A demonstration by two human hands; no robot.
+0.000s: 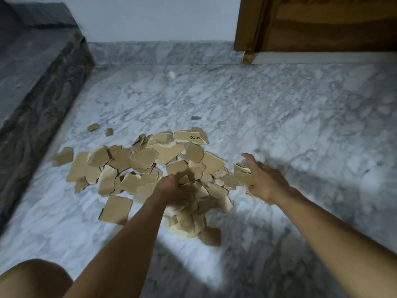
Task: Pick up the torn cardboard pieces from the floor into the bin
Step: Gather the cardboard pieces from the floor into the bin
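On the floor (pixel 279 108), left hand (pixel 171 190) clutches ragged tan cardboard pieces (pixel 146 158); right hand (pixel 264 181) splayed.

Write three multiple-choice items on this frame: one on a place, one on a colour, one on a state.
1. Where among the torn cardboard pieces does the piece printed PICO lie?
A. on the pile's far edge
B. on the pile's near edge
C. well apart from the pile

2. What colour is the floor?
A. red
B. white with grey veins
C. green

3. What is the left hand doing?
A. lying flat and open
B. gripping a bunch of pieces
C. hanging out of view

Key: 1 A, it lies farthest from the person; 2 B, the marble pattern shows throughout; 3 B, its fingers curl into the pile round several pieces.
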